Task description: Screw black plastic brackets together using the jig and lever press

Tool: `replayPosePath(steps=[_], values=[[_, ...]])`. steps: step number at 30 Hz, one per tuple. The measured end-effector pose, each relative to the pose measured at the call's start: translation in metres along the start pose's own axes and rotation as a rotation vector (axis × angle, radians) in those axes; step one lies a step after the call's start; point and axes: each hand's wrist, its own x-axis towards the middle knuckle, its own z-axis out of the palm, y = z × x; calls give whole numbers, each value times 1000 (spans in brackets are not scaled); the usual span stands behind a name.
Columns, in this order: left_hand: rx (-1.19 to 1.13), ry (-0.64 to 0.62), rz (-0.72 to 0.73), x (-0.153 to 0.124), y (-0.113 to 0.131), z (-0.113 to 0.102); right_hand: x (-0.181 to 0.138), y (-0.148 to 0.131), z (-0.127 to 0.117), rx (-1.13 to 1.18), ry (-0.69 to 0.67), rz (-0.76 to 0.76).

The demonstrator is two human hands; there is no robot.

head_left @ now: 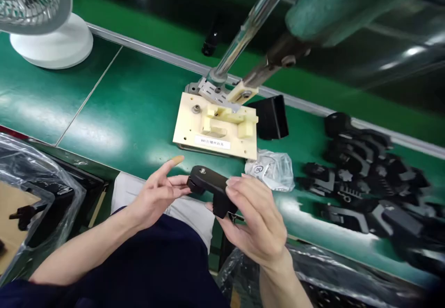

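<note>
Both hands hold one black plastic part [210, 185] in front of me, just above the near edge of the green bench [114, 113]. My right hand [255, 220] grips its lower stem and right side. My left hand [158, 194] pinches its left end, with the index finger raised; that fingertip wears a tan cover. Beyond the part sits a cream fixture plate [217, 125] with raised blocks and a label.
A metal rod and a teal press arm [333, 2] reach down onto the fixture. Several black parts [368, 183] are piled at the right, near a small clear bag [274, 169] and a black box [273, 116]. A white fan [45, 25] stands at the far left. A plastic-lined bin [31, 201] sits low on the left.
</note>
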Motion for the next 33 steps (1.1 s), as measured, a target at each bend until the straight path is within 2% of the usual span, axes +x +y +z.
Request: replayPosePath(steps=[2,4,5,6,10,11,15,16,19,20,21,24,26,27,30,31,33], values=[[-11,108,-22,-1,8,-2,-20,-11,4,-34,60,-15],[38,260,43,0,18,-10,-33,-17,5,-82,126,-8],[70,292,57,-1,21,-13,-37,-18,4,-99,148,-1],[103,270,41,-1,24,-16,-40,-18,4,-107,163,4],[176,-91,-151,-7,29,-17,-45,-17,7,-86,183,16],[161,-117,-151,-8,29,-17,-45,-17,8,-88,192,20],[119,52,28,-11,30,-15,-49,-18,10,-105,215,35],[134,27,18,-12,29,-14,-50,-19,11,-99,218,37],[135,-200,-159,-14,28,-10,-56,-21,15,-46,232,35],[106,-225,-193,-14,29,-10,-57,-22,16,-30,242,33],[67,-194,-187,-14,30,-11,-58,-22,17,-20,255,32],[-4,61,-36,-12,34,-13,-58,-22,18,-20,288,54],[7,119,-1,-13,34,-11,-57,-23,19,-15,298,64],[18,73,-41,-14,33,-8,-57,-23,20,-9,295,61],[1,-183,-234,-20,31,-3,-59,-23,22,28,274,70],[-24,-219,-248,-22,32,-3,-60,-23,22,33,273,87],[-75,-147,-144,-23,35,-5,-63,-22,23,23,288,135]])
